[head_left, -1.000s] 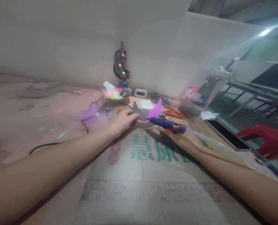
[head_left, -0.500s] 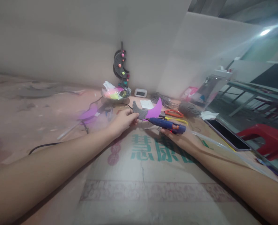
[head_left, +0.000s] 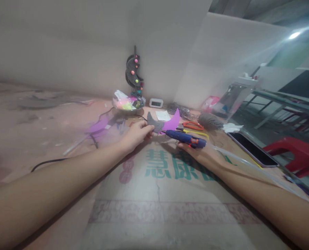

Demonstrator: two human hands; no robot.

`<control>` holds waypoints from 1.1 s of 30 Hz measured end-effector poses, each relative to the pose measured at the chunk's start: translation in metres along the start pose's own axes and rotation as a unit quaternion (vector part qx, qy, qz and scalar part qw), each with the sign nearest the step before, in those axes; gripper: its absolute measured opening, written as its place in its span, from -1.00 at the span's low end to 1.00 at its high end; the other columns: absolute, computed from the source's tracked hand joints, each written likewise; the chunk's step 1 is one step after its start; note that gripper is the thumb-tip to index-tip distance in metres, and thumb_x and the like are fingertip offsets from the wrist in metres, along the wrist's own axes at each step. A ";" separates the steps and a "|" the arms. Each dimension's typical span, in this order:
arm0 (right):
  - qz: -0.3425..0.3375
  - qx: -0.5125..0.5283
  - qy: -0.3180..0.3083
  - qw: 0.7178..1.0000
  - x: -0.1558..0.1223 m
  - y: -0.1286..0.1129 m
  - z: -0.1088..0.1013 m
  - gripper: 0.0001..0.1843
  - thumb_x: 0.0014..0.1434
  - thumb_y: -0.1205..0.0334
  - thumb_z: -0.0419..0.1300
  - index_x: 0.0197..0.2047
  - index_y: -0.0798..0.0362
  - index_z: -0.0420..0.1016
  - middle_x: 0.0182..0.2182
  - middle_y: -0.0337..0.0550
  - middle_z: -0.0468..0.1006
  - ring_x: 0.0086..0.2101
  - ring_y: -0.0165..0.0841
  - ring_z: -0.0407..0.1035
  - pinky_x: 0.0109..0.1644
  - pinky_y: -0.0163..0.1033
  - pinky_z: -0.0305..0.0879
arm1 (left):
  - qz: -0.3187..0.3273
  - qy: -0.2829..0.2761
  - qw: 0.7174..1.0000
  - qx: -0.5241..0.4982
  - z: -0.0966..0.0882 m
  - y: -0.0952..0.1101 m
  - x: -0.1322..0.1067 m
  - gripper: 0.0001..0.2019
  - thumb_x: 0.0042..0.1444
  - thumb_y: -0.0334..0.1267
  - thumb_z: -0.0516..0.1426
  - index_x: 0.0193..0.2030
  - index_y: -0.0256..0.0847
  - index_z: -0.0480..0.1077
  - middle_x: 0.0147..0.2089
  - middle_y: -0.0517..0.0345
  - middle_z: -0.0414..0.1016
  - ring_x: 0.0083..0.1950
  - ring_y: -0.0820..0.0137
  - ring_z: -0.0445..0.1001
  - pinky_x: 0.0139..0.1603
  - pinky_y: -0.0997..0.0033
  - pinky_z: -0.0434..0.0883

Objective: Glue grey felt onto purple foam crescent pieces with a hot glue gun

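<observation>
Between the thumb and fingers of my left hand is a purple crescent cutout, whose left part is covered with grey yarn. My right hand is closed around a blue hot glue gun with an orange part and a small red light. The gun's nozzle points left and meets the lower edge of the crescent near where the yarn ends; whether it touches is too small to tell. A clear glue stick trails from the gun's rear.
Printed cardboard lies under my hands. Behind stand a bowl of scraps, a grey crescent ornament with coloured balls and a small clock. To the right are orange-handled pliers, a grey yarn ball and a phone.
Almost nothing differs. Both hands, the crescent and the glue gun hold nearly the same positions, with only a slight shift of the view.
</observation>
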State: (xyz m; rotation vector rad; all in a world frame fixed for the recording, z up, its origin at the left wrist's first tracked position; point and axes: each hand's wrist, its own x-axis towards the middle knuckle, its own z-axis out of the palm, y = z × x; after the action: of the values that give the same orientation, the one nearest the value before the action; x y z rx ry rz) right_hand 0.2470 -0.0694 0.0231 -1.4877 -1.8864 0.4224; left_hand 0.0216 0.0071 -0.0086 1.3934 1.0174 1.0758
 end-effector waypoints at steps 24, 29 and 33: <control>0.009 0.023 0.013 1.000 -0.001 -0.006 0.002 -0.73 0.05 0.02 0.23 -0.24 0.01 0.48 -0.27 -0.09 0.60 -0.24 -0.17 0.48 -0.14 -0.09 0.44 | 0.006 -0.005 1.000 0.006 -0.001 -0.001 -0.001 -0.81 0.06 -0.17 0.14 -0.43 -0.22 0.27 -0.51 0.24 0.39 -0.49 0.52 0.36 -0.41 0.47 0.27; -0.024 0.022 0.003 0.999 0.001 0.004 0.001 -0.71 0.07 -0.04 0.20 -0.25 -0.02 0.44 -0.36 -0.15 0.57 -0.34 -0.22 0.46 -0.22 -0.12 0.44 | 0.008 -0.002 1.000 0.016 -0.002 -0.002 -0.001 -0.80 0.05 -0.15 0.15 -0.43 -0.22 0.27 -0.50 0.24 0.41 -0.47 0.49 0.37 -0.42 0.48 0.26; -0.017 0.020 0.020 0.999 0.001 0.015 -0.004 -0.61 0.15 -0.15 0.09 -0.34 0.02 0.44 -0.45 -0.16 0.53 -0.40 -0.27 0.43 -0.28 -0.18 0.40 | 0.021 0.021 0.995 0.098 -0.001 0.003 -0.005 -0.78 0.06 -0.14 0.12 -0.50 -0.19 0.24 -0.59 0.29 0.34 -0.54 0.47 0.31 -0.48 0.47 0.18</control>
State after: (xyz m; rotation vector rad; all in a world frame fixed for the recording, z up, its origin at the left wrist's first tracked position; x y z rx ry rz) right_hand 0.2601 -0.0647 0.0165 -1.4257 -1.8585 0.4085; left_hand 0.0199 0.0017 -0.0056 1.5609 1.1547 1.0611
